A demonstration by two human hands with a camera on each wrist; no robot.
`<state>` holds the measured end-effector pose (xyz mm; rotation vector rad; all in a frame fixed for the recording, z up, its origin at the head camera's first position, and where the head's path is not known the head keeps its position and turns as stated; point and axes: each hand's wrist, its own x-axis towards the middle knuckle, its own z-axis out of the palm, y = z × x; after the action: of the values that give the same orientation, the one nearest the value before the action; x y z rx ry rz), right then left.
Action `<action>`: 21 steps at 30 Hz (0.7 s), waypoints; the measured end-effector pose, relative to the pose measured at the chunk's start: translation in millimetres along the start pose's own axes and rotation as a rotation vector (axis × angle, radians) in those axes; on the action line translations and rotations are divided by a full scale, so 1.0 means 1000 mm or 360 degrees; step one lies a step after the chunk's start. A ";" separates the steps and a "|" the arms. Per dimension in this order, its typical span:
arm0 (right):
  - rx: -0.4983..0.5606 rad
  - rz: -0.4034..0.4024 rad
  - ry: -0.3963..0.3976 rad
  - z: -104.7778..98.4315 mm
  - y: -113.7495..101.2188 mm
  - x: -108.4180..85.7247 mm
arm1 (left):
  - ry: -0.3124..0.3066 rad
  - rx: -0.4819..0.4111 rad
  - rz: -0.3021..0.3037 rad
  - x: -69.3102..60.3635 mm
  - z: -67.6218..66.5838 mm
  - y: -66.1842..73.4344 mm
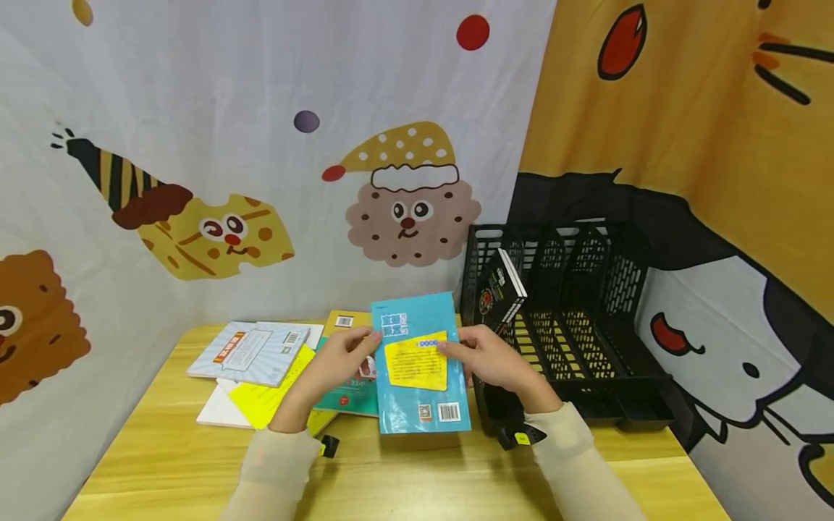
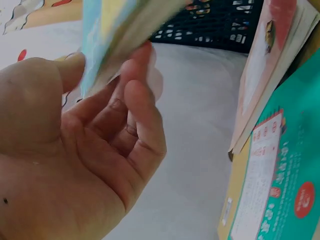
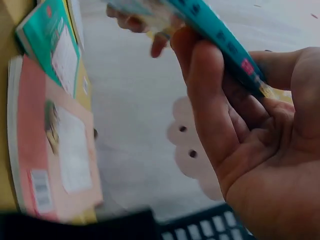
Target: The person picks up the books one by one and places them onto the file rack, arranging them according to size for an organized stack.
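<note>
Blue book (image 1: pixel 420 365) is held up above the wooden table (image 1: pixel 195 477), between both hands, with the barcoded side and its yellow panel turned toward the head camera. Seen from that camera, its left edge is pinched between nine and ten o'clock by the left hand (image 1: pixel 340 356); the thumb is laid at the cover's edge and the curled fingers are tucked behind, so only a narrow gap is left, filled by the book. The right edge is gripped between two and three o'clock by the right hand (image 1: pixel 490 354), its thumb pressed flat on the cover and its bent fingers set behind.

At eight o'clock from the book, a teal book (image 1: pixel 355 394) is partly covered by it. Farther out at nine o'clock, a pale striped book (image 1: pixel 250 352) is laid over a white book (image 1: pixel 218 409), with a bright yellow cover (image 1: pixel 260 401) just beside. A pink book (image 3: pixel 55 145) is shown near nine o'clock in the right wrist view.

Toward three o'clock, a black rack (image 1: pixel 638 362) is placed; black books (image 1: pixel 498 289) are leaned in its leftmost compartment.
</note>
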<state>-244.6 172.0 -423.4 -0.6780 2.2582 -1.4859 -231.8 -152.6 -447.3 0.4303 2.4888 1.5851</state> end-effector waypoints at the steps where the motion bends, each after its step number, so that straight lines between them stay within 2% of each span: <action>1: -0.0040 -0.0014 0.0043 -0.003 -0.001 -0.004 | -0.0027 -0.0005 -0.0007 0.001 0.002 0.000; 6: -0.0133 -0.0054 0.0243 -0.024 -0.005 -0.022 | -0.0073 -0.0036 -0.0066 0.004 0.012 -0.002; 12: -0.0200 -0.0092 0.0551 -0.059 -0.010 -0.044 | -0.0072 -0.0032 -0.0065 0.008 0.027 0.002; 16: -0.0234 -0.0117 0.0768 -0.080 -0.014 -0.061 | -0.0084 0.0031 -0.0013 0.014 0.047 0.006; 21: -0.0328 -0.0119 0.0976 -0.100 -0.013 -0.080 | -0.0159 0.0177 0.0089 0.021 0.077 0.013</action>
<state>-228.9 288.0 -370.2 -0.3935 2.8993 -1.6828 -228.1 -74.4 -467.9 0.5842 2.5179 1.4115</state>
